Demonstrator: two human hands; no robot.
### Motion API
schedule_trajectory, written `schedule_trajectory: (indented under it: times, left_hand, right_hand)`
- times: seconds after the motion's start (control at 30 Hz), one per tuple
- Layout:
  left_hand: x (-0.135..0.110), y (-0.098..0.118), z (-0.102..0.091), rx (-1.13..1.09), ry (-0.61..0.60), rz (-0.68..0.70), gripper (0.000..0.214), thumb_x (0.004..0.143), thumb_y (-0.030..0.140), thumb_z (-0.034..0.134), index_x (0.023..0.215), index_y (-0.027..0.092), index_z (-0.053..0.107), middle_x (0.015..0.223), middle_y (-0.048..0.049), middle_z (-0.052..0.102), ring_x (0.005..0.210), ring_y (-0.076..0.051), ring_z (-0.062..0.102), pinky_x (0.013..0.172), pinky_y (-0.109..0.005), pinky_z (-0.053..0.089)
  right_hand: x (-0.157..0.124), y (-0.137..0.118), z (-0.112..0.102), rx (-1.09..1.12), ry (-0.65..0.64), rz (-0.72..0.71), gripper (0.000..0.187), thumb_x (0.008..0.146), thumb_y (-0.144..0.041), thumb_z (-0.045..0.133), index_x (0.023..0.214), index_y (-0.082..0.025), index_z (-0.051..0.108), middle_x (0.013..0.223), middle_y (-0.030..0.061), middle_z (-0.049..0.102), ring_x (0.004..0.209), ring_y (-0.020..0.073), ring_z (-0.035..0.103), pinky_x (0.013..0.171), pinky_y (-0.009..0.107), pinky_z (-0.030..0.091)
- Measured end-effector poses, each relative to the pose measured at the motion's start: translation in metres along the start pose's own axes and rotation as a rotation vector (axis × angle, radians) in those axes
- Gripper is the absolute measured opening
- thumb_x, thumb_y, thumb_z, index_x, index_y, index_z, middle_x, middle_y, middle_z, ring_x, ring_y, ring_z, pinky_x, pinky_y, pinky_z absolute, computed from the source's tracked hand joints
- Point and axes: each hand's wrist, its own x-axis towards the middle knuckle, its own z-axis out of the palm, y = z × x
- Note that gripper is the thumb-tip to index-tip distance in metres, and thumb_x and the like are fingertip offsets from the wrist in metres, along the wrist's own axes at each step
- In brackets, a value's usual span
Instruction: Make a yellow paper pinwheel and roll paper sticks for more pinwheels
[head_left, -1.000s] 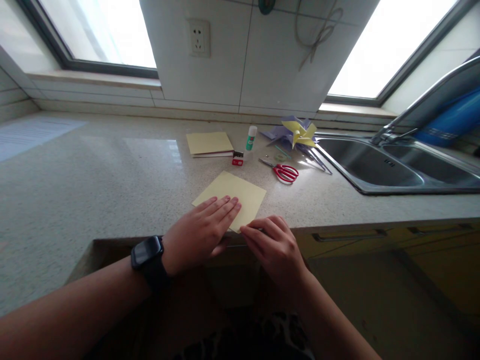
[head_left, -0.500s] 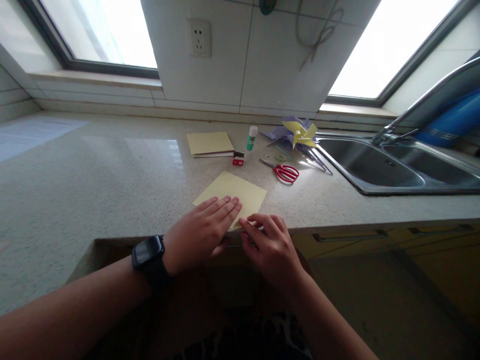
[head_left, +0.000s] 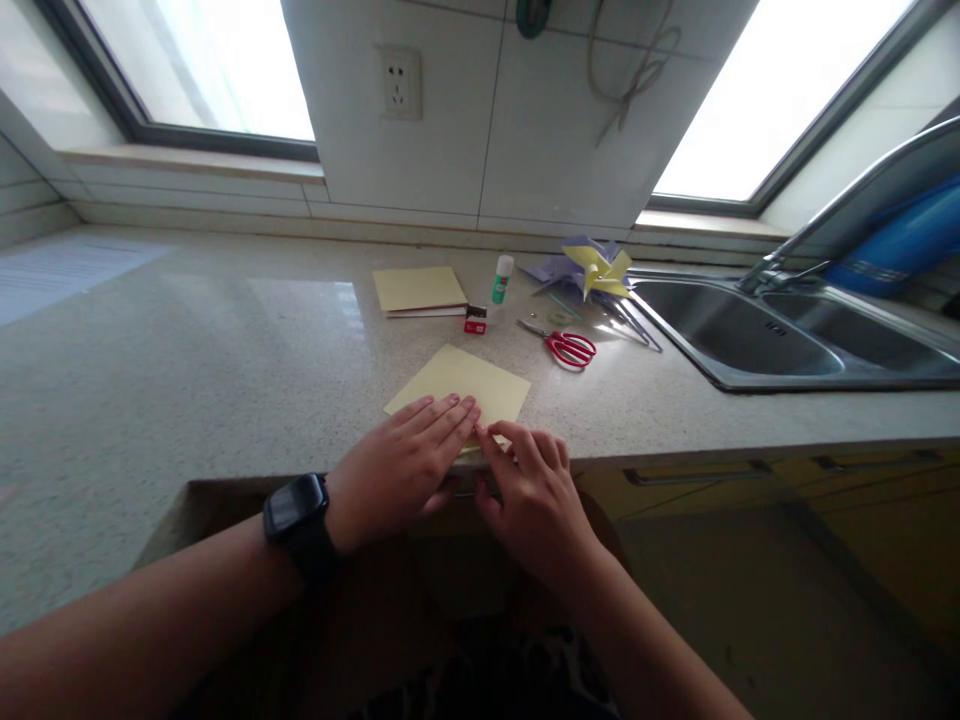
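A pale yellow sheet of paper [head_left: 481, 377] lies diamond-wise at the counter's front edge, its near corner folded over and mostly hidden by my hands. My left hand [head_left: 401, 455], with a black watch on its wrist, lies flat across the sheet, fingers straight and side by side. At the near corner, the index fingertip of my right hand [head_left: 534, 490] presses on the paper beside my left fingertips. My right thumb hangs lower, apart from the index finger, and the other fingers are bent.
Red-handled scissors [head_left: 571, 348], a glue stick [head_left: 502, 280], a small red box [head_left: 475, 320] and a yellow paper stack [head_left: 420, 290] lie behind the sheet. Yellow and purple paper pinwheels [head_left: 596, 268] rest near the steel sink [head_left: 739, 385]. Printed paper [head_left: 67, 270] lies far left.
My right index finger has moved slightly up and forward onto the folded near corner, and the thumb has come away from it. My left hand has stayed flat in place.
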Motion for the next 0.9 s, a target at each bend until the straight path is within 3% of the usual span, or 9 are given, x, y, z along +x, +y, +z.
schedule_trajectory:
  times: [0.27, 0.4, 0.53, 0.73, 0.9]
  left_hand:
    - [0.0009, 0.0024, -0.0026, -0.054, 0.112, -0.012, 0.068, 0.089, 0.028, 0.062, 0.149, 0.003, 0.040, 0.157, -0.0200, 0.043, 0.145, -0.032, 0.038, 0.121, -0.045, 0.031]
    - [0.0016, 0.0036, -0.0062, -0.181, 0.195, -0.067, 0.046, 0.090, 0.022, 0.059, 0.134, 0.009, 0.056, 0.137, -0.0162, 0.062, 0.127, -0.029, 0.057, 0.110, -0.044, 0.046]
    - [0.0009, 0.0030, -0.0057, -0.230, 0.251, -0.028, 0.026, 0.095, 0.020, 0.056, 0.119, 0.015, 0.065, 0.119, -0.0105, 0.072, 0.113, -0.026, 0.065, 0.101, -0.045, 0.054]
    - [-0.0003, 0.0021, -0.0021, -0.211, 0.263, -0.023, 0.023, 0.098, 0.024, 0.057, 0.116, 0.016, 0.068, 0.114, -0.0101, 0.075, 0.109, -0.027, 0.068, 0.096, -0.046, 0.057]
    - [-0.0004, 0.0018, -0.0006, -0.214, 0.267, -0.029, 0.022, 0.097, 0.024, 0.058, 0.115, 0.015, 0.068, 0.114, -0.0107, 0.075, 0.108, -0.027, 0.069, 0.092, -0.046, 0.058]
  right_hand:
    - [0.0024, -0.0015, -0.0005, -0.012, -0.003, 0.014, 0.054, 0.088, -0.023, 0.064, 0.140, -0.012, 0.055, 0.125, 0.0117, 0.062, 0.105, 0.0297, 0.048, 0.091, 0.046, 0.041]
    - [0.0013, -0.0007, -0.0014, -0.012, 0.002, 0.012, 0.051, 0.091, -0.024, 0.061, 0.140, -0.013, 0.056, 0.122, 0.0117, 0.063, 0.103, 0.0294, 0.048, 0.090, 0.046, 0.040]
    - [0.0003, -0.0011, -0.0014, -0.009, -0.010, 0.004, 0.052, 0.090, -0.022, 0.061, 0.141, -0.014, 0.055, 0.123, 0.0120, 0.062, 0.104, 0.0297, 0.048, 0.090, 0.046, 0.040]
    - [-0.0011, -0.0020, -0.0038, 0.032, 0.033, -0.003, 0.051, 0.092, -0.019, 0.057, 0.142, -0.014, 0.053, 0.122, 0.0123, 0.062, 0.105, 0.0292, 0.050, 0.090, 0.046, 0.040]
    - [-0.0066, -0.0011, -0.0056, 0.100, 0.066, 0.003, 0.034, 0.096, -0.021, 0.054, 0.129, -0.017, 0.060, 0.122, 0.0109, 0.062, 0.106, 0.0272, 0.052, 0.094, 0.045, 0.040]
